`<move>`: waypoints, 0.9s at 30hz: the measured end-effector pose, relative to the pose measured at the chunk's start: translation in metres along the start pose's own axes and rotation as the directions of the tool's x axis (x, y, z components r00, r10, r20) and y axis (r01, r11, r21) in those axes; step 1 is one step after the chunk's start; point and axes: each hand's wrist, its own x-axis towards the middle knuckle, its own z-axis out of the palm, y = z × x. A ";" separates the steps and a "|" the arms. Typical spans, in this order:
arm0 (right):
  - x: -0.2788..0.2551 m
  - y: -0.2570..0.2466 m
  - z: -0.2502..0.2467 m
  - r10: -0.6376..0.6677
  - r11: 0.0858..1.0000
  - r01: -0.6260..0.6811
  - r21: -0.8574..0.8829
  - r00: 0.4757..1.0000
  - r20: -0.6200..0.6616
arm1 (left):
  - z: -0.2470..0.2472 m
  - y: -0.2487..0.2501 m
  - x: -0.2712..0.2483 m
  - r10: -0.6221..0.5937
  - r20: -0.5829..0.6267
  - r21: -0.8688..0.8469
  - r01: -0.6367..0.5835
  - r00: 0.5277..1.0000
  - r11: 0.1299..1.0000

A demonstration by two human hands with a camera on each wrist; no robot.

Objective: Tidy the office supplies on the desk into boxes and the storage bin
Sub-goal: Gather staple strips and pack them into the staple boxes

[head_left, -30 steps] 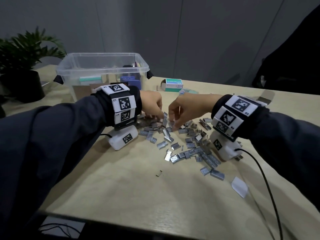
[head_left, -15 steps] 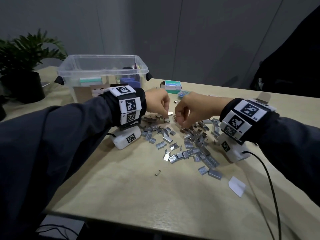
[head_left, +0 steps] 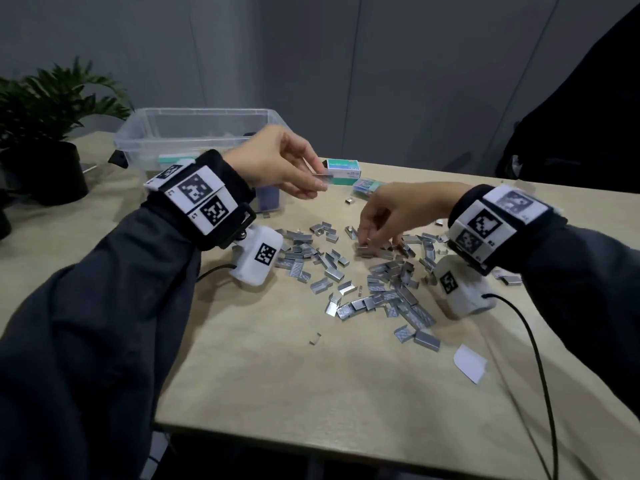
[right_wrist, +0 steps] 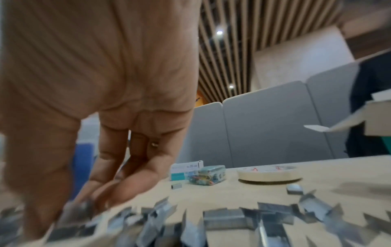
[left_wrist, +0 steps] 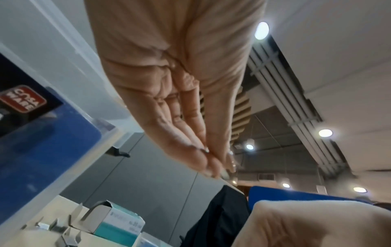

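While the left hand (head_left: 277, 161) hovers above the desk (head_left: 277, 393) pinching a staple strip (head_left: 320, 177) near the teal staple box (head_left: 343, 171), the right hand (head_left: 391, 213) reaches down, fingertips (head_left: 363, 237) curled onto the scattered staple strips (head_left: 381, 292) right of the clear storage bin (head_left: 194, 133).

Head view downward; wrist views upward, close

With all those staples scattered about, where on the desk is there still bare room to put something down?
The widest bare patch is the near part of the desk, between the staples and the front edge; only one stray staple and a paper scrap border it. It is crowded mid-desk around the right hand, and behind by the bin and staple box.
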 end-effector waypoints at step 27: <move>0.019 -0.035 0.016 0.107 0.962 -0.102 -0.255 0.994 0.005 | -0.013 -0.016 -0.014 -0.205 -0.119 -0.339 0.155 0.971 0.928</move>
